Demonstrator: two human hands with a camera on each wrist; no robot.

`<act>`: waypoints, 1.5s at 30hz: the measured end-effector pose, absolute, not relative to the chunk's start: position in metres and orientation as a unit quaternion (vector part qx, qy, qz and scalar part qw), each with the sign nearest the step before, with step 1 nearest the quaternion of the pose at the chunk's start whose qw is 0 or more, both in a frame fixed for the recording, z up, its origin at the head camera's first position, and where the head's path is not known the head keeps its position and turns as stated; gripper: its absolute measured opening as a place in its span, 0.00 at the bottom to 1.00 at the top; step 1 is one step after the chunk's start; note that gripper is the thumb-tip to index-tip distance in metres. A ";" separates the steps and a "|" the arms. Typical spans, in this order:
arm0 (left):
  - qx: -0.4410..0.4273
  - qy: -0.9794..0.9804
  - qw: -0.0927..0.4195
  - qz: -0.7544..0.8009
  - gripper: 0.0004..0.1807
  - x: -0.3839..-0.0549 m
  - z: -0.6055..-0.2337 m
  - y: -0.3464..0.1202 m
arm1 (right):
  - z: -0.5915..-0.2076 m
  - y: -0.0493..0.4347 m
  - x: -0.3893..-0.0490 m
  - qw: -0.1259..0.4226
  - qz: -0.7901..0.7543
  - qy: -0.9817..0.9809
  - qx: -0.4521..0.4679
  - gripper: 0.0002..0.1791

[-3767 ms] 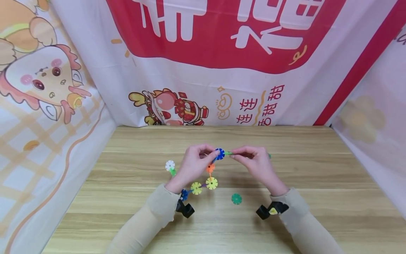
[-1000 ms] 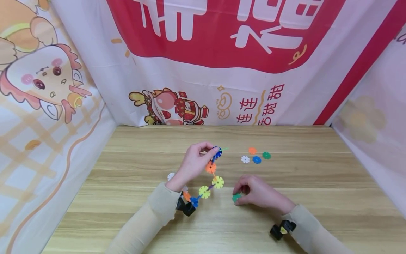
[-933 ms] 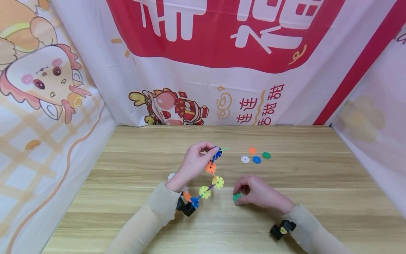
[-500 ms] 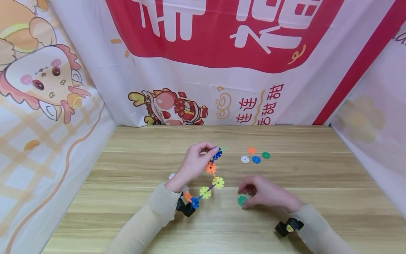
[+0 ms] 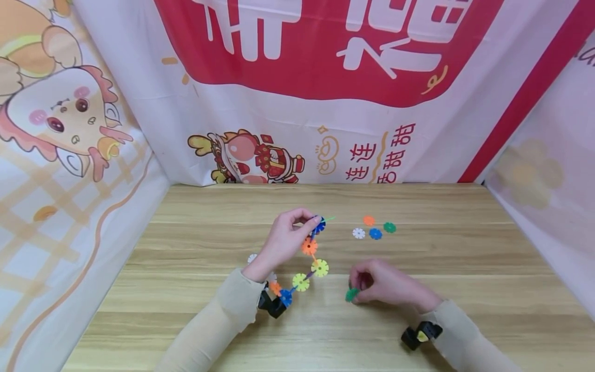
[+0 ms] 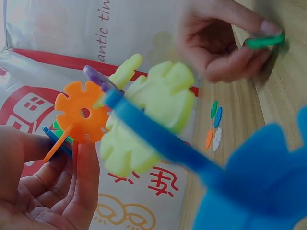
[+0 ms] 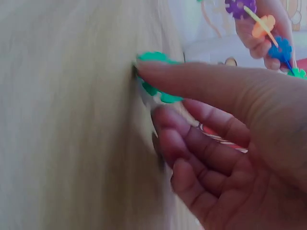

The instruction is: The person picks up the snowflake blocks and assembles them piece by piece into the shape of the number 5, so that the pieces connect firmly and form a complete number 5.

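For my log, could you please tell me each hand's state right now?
Left hand: holding the disc chain by its dark blue disc.
Right hand: pinching a green disc.

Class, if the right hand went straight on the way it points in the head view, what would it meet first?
The right hand would probably meet the disc chain first, around its yellow discs; their height above the table is unclear.
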State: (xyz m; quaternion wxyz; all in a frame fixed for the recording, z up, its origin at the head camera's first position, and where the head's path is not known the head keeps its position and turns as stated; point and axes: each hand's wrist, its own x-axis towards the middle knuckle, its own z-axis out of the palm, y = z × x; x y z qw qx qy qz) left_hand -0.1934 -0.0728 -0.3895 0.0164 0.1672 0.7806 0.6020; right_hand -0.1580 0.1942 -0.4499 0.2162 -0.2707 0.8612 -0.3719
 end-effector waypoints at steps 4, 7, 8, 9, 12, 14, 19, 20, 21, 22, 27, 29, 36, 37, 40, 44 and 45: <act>0.167 0.781 0.017 0.602 0.10 -0.194 -0.390 -0.072 | -0.441 0.187 -0.161 0.190 -0.419 0.842 -0.282 0.06; 0.169 0.780 0.017 0.602 0.10 -0.193 -0.390 -0.071 | -0.426 0.185 -0.169 0.117 -0.466 0.835 -0.269 0.04; 0.169 0.780 0.017 0.602 0.10 -0.193 -0.391 -0.071 | -0.421 0.184 -0.172 0.090 -0.483 0.831 -0.259 0.03; 0.170 0.780 0.017 0.602 0.10 -0.193 -0.391 -0.071 | -0.415 0.184 -0.175 0.066 -0.502 0.827 -0.245 0.02; 0.170 0.780 0.018 0.602 0.10 -0.193 -0.392 -0.071 | -0.399 0.181 -0.182 0.016 -0.540 0.818 -0.197 0.05; 0.169 0.780 0.020 0.602 0.11 -0.193 -0.393 -0.070 | -0.393 0.179 -0.186 0.005 -0.559 0.813 -0.163 0.09; 0.172 0.782 0.020 0.599 0.11 -0.192 -0.394 -0.069 | -0.386 0.173 -0.192 -0.011 -0.585 0.803 -0.114 0.15; 0.173 0.782 0.019 0.599 0.10 -0.192 -0.393 -0.069 | -0.386 0.172 -0.193 -0.015 -0.590 0.800 -0.108 0.16; 0.174 0.782 0.017 0.598 0.10 -0.192 -0.393 -0.069 | -0.386 0.171 -0.193 -0.019 -0.593 0.798 -0.103 0.16; 0.175 0.783 0.016 0.597 0.10 -0.192 -0.393 -0.068 | -0.385 0.169 -0.194 -0.023 -0.597 0.795 -0.099 0.16; 0.173 0.784 0.015 0.597 0.10 -0.191 -0.392 -0.069 | -0.384 0.166 -0.194 -0.032 -0.610 0.787 -0.091 0.15; 0.170 0.784 0.017 0.597 0.10 -0.190 -0.392 -0.069 | -0.384 0.165 -0.194 -0.032 -0.612 0.785 -0.092 0.15; 0.172 0.781 0.019 0.600 0.11 -0.189 -0.390 -0.070 | -0.385 0.165 -0.194 -0.020 -0.613 0.783 -0.101 0.14; 0.173 0.780 0.019 0.600 0.11 -0.189 -0.390 -0.070 | -0.385 0.166 -0.194 -0.019 -0.612 0.783 -0.105 0.14; 0.177 0.779 0.018 0.602 0.11 -0.188 -0.390 -0.070 | -0.385 0.166 -0.194 -0.018 -0.614 0.781 -0.117 0.14; 0.174 0.776 0.015 0.607 0.11 -0.187 -0.390 -0.069 | -0.385 0.165 -0.192 -0.017 -0.614 0.779 -0.120 0.14; 0.172 0.775 0.014 0.608 0.11 -0.186 -0.390 -0.069 | -0.385 0.165 -0.192 -0.017 -0.614 0.780 -0.120 0.14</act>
